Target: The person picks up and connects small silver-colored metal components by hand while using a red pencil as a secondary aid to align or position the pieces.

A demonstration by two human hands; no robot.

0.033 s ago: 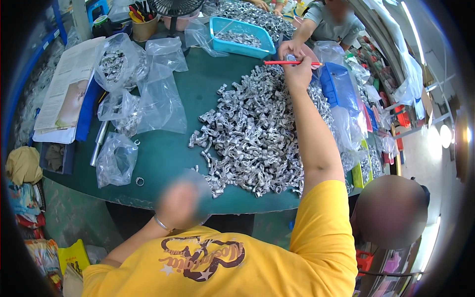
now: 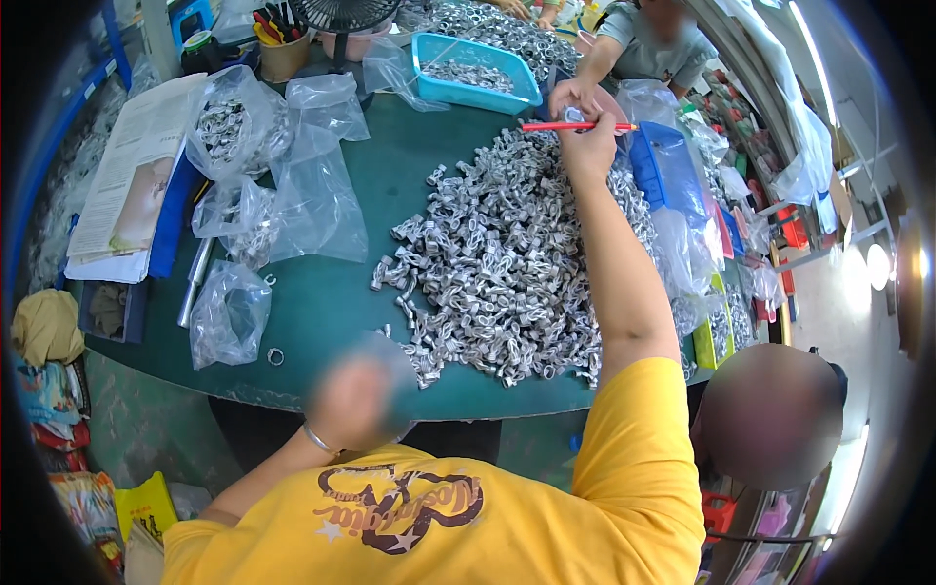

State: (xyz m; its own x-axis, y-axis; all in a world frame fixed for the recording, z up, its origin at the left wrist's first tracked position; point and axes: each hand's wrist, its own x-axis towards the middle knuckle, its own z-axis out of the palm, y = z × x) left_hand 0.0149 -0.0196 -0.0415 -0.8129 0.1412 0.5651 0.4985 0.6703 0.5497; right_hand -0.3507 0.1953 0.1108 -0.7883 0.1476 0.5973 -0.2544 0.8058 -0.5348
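My right hand (image 2: 589, 148) reaches across the far side of the pile, closed round a red pencil (image 2: 542, 125). The pencil lies level, its pale tip to the right. Just beyond, almost touching, is another person's hand (image 2: 573, 96), with a small pale object (image 2: 573, 114) between the two hands that I cannot make out. Below my right hand spreads a large heap of small grey metal fittings (image 2: 497, 253). Near the table's front edge is my left hand (image 2: 351, 398), with a bracelet at the wrist. It is blurred over, so its fingers and anything in them are hidden.
On the green table (image 2: 322, 307) lie clear plastic bags of metal parts (image 2: 229, 127), papers (image 2: 132, 166) and a metal rod (image 2: 196, 283). A light-blue basket (image 2: 531, 93) and a fan (image 2: 346, 12) stand at the back. A blue bin (image 2: 668, 166) borders the heap. Another person (image 2: 770, 414) is at right.
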